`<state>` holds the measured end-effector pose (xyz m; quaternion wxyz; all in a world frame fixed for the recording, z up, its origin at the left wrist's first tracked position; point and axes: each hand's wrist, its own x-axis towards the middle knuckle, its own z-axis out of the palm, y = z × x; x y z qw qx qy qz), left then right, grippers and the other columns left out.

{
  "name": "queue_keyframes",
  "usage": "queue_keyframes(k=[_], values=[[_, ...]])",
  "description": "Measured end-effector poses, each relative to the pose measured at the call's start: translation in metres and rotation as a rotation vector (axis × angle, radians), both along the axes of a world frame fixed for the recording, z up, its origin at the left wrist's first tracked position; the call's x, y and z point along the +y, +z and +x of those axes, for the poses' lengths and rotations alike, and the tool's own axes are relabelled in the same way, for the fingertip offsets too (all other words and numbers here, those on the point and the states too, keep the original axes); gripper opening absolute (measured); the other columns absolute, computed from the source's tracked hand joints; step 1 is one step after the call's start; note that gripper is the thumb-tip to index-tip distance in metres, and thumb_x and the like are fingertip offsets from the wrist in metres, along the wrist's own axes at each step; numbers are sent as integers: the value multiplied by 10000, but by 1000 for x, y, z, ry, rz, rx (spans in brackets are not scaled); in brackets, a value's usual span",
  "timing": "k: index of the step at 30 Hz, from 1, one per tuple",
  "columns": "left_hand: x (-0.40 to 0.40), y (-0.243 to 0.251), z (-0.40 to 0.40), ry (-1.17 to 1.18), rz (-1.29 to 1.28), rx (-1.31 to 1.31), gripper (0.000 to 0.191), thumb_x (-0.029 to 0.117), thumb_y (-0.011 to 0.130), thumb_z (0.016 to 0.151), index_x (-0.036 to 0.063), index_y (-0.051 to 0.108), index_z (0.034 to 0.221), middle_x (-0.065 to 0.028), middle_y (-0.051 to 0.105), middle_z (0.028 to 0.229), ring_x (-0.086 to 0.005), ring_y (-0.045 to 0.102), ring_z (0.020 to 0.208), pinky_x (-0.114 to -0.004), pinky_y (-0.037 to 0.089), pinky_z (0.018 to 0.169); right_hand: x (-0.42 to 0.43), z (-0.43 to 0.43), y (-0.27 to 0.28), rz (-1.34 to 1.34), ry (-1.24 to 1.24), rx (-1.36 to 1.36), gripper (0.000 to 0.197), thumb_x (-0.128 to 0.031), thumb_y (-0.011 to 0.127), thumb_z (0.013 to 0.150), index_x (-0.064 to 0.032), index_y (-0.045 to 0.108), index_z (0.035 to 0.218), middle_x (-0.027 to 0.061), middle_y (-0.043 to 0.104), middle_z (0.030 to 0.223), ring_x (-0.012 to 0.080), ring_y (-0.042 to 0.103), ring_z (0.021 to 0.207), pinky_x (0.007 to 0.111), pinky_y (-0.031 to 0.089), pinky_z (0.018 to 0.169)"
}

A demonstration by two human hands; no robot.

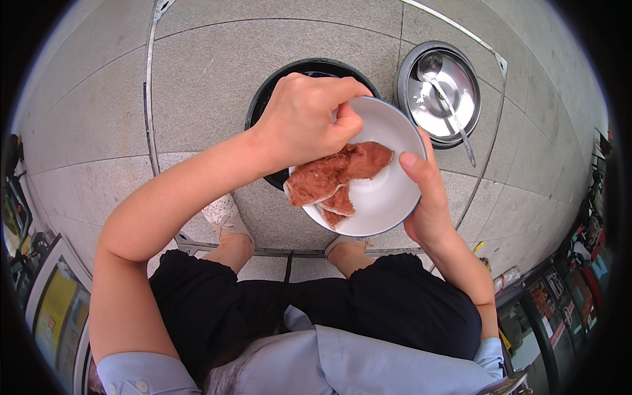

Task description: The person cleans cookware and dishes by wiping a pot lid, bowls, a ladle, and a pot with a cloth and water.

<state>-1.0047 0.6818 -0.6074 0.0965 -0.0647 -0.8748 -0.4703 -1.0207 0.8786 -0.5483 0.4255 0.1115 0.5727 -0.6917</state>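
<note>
My right hand [428, 190] grips the right side of a white bowl [377, 212] with a blue rim, its thumb over the edge. The bowl is tilted, so its inside faces me. A reddish-brown cloth [321, 180] with pale edges lies bunched in it and hangs over its left rim. My left hand [313, 116] is curled at the bowl's upper left edge, just above the cloth; its fingertips are partly hidden, and whether they pinch the cloth or the rim is unclear. Behind both hands a black basin [256, 106] stands on the paving, mostly covered.
Right of the black basin, a metal basin [437, 111] on the ground holds a metal ladle [447, 101], its handle over the rim. A thin metal frame [149, 98] surrounds both basins on the grey paving [207, 74]. My shoes [224, 215] are near the frame's lower edge.
</note>
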Motion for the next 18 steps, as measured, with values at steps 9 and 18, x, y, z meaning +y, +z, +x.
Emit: queue_keyframes(k=[9,18], values=[[1,-2,2,7,44,-15,156,31,596,783,27,689,908,-106,675,719,-216,661,586,-292,519,527,1,-1,0,22,29,-17,667,-356,578,861,-24,319,1377,156,485,1287,234,497,1193,382,401,1008],[2,-3,34,186,398,-400,272,48,492,902,-10,623,1132,-125,646,689,-123,600,578,-272,480,560,1,-1,-1,43,-56,70,617,-303,576,884,-10,340,1372,142,501,1266,202,505,1166,346,401,1000]])
